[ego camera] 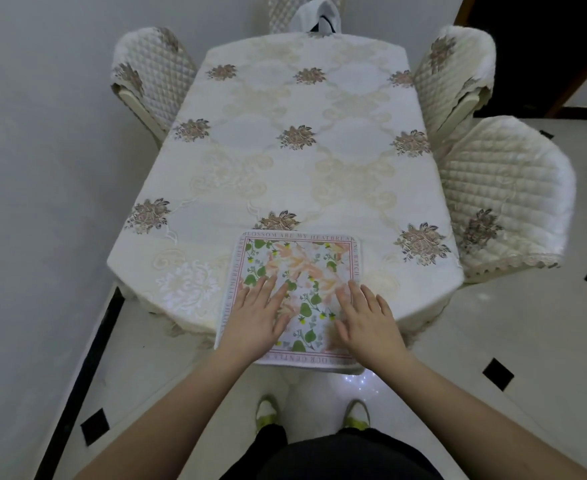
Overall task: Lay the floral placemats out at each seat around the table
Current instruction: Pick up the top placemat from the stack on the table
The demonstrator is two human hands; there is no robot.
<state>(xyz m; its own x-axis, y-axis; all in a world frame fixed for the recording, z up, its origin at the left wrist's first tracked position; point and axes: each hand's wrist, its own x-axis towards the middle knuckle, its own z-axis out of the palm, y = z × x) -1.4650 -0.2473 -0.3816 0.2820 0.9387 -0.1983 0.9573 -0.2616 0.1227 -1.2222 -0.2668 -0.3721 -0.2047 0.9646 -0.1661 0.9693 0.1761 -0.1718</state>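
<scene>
A long surface (pixel 285 161) under a cream cloth with brown flower motifs runs from the near edge to the far end of the view. Quilted chairs stand around it: one at the far left (pixel 150 74), one at the far right (pixel 455 74), one nearer on the right (pixel 507 199), and one at the far end (pixel 306 12) with a white cloth hanging over its back. The floor (pixel 493 323) is pale tile with small black diamonds.

One floral placemat (pixel 299 265) lies flat at the near end of the surface, in the middle; its near edge hangs a little over the surface edge. It has green leaves, peach flowers and a border of letters.

The left hand (pixel 259 315) and the right hand (pixel 366 317) both rest palm down on the near half of the placemat, fingers (pixel 278 292) straight and spread, grasping nothing.
</scene>
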